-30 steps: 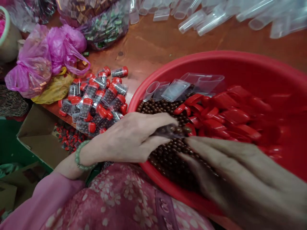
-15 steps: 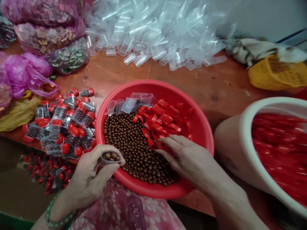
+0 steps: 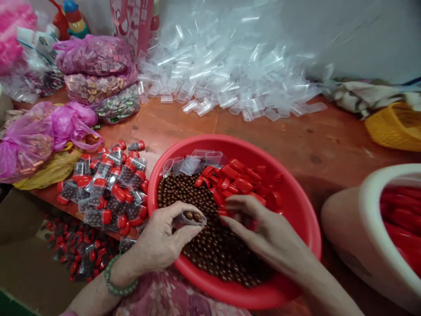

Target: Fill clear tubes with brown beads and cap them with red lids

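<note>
My left hand (image 3: pixel 167 239) is wrapped round a clear plastic container (image 3: pixel 179 220), its open mouth facing up and brown chocolate balls showing inside. My right hand (image 3: pixel 259 226) is over the red basin (image 3: pixel 297 186), with a red cap (image 3: pixel 225 212) between thumb and fingers. Below both hands lies a bed of loose chocolate balls (image 3: pixel 217 254). Behind my right hand sits a heap of red caps (image 3: pixel 241 180). Several empty clear containers (image 3: pixel 190 164) rest at the basin's far left side.
Filled, red-capped containers (image 3: pixel 108 184) are piled left of the basin, with more in a box (image 3: pixel 26 232) below. A white bucket (image 3: pixel 348 219) of red caps stands right. Clear containers (image 3: pixel 223 74) are heaped behind; purple bags (image 3: pixel 95 57) and a yellow basket (image 3: pixel 394 127) flank them.
The view has shifted, so the scene sits lower and farther right. My right hand has closed on a red cap from the heap. The left hand with its container is now over the basin.
</note>
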`<control>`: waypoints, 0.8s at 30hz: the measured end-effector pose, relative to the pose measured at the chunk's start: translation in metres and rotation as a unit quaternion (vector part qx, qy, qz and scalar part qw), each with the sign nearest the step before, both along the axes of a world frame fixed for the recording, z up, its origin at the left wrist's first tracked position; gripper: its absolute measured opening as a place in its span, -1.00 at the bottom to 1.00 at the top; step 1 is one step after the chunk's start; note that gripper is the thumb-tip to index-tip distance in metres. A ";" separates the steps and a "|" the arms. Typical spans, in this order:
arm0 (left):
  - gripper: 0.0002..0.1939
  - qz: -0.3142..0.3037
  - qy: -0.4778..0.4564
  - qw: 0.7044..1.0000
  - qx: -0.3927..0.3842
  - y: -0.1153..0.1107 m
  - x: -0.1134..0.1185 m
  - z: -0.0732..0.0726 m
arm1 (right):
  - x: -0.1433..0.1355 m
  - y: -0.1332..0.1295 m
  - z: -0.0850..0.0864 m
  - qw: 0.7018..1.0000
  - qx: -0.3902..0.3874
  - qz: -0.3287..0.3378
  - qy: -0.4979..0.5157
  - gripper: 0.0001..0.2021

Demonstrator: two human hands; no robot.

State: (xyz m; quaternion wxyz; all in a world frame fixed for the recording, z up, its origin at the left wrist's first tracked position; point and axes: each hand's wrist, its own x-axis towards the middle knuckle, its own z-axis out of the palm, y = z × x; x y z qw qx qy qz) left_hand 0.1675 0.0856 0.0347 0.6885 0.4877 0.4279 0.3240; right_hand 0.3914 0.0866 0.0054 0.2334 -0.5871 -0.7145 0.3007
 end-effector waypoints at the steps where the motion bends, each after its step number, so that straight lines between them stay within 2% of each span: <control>1: -0.85 0.001 -0.015 1.000 -0.014 0.001 0.001 0.000 | 0.000 0.001 0.005 0.995 -0.011 -0.048 0.090 -0.71; 3: -0.84 0.003 -0.056 0.997 -0.053 0.004 0.003 -0.002 | -0.004 0.004 0.015 0.968 -0.043 -0.107 0.221 -0.64; 7: -0.71 -0.022 -0.175 0.974 -0.139 0.007 0.005 -0.006 | -0.014 0.013 0.033 0.928 -0.094 -0.096 0.349 -0.62; 10: -0.75 -0.056 -0.148 0.980 -0.121 0.010 0.006 -0.001 | -0.019 0.016 0.040 0.917 -0.073 -0.114 0.376 -0.53; 14: -0.84 -0.055 -0.075 0.993 -0.066 0.015 0.004 0.009 | -0.024 0.013 0.037 0.908 -0.065 -0.161 0.381 -0.69; 17: -0.85 -0.057 -0.092 0.992 -0.060 0.017 0.005 0.009 | -0.028 0.009 0.030 0.892 -0.073 -0.179 0.408 -0.76; 19: -0.81 -0.045 -0.117 0.990 -0.066 0.017 0.007 0.006 | -0.029 0.007 0.027 0.896 -0.067 -0.176 0.401 -0.78; 24: -0.68 -0.016 -0.144 0.983 -0.115 0.016 0.014 -0.002 | -0.026 0.005 0.024 0.942 0.013 -0.143 0.303 -0.85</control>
